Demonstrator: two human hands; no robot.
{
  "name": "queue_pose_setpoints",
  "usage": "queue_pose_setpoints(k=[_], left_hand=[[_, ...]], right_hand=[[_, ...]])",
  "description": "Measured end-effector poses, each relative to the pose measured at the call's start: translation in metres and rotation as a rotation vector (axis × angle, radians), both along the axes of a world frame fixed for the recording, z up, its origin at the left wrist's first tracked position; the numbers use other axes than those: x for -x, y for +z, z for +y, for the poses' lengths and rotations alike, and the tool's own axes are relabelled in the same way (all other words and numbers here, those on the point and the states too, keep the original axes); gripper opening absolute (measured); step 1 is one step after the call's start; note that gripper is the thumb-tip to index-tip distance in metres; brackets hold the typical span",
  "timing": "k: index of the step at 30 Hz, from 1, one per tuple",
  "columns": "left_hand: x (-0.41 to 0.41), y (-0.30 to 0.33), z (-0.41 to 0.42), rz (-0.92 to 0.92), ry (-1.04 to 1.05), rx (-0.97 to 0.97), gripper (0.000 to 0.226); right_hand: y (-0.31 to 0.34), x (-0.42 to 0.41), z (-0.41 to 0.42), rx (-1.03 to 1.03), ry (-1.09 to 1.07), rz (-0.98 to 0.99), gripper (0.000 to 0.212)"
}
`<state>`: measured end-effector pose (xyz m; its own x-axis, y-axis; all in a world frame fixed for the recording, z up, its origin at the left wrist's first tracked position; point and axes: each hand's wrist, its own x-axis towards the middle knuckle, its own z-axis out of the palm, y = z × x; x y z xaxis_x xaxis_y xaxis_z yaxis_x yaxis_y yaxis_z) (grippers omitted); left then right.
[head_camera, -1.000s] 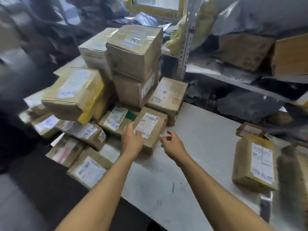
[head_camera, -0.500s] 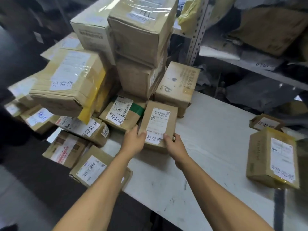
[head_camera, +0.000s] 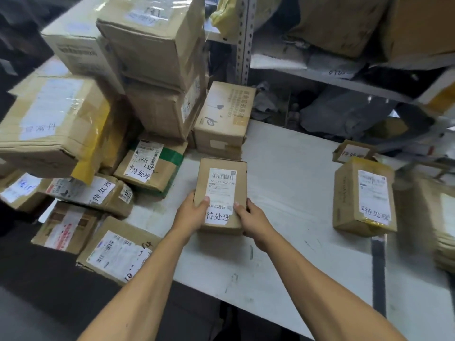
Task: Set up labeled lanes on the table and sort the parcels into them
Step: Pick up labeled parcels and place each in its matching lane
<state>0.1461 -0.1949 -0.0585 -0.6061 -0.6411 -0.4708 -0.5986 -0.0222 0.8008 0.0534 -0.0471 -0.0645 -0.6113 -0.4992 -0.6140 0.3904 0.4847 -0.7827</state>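
Your one camera sat on your head and looked forward and steeply down over the white bench. Your two forearms ran up from the bottom edge, so the view was close, at arm's reach from the bench top. It faced the metal shelving along the bench's far side, with the stacked boxes filling the upper left. The wide lens bent the edges of the frame. There was no second view to overlap with it.
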Motion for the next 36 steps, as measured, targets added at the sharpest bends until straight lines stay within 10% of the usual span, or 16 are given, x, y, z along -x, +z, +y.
queue_pose_setpoints(k=[36], left_hand=[[0.043,0.067,0.306,0.230,-0.115,0.056,0.026]], right_hand=[[0.075,0.024,0.317,0.012,-0.283,0.188,0.033]])
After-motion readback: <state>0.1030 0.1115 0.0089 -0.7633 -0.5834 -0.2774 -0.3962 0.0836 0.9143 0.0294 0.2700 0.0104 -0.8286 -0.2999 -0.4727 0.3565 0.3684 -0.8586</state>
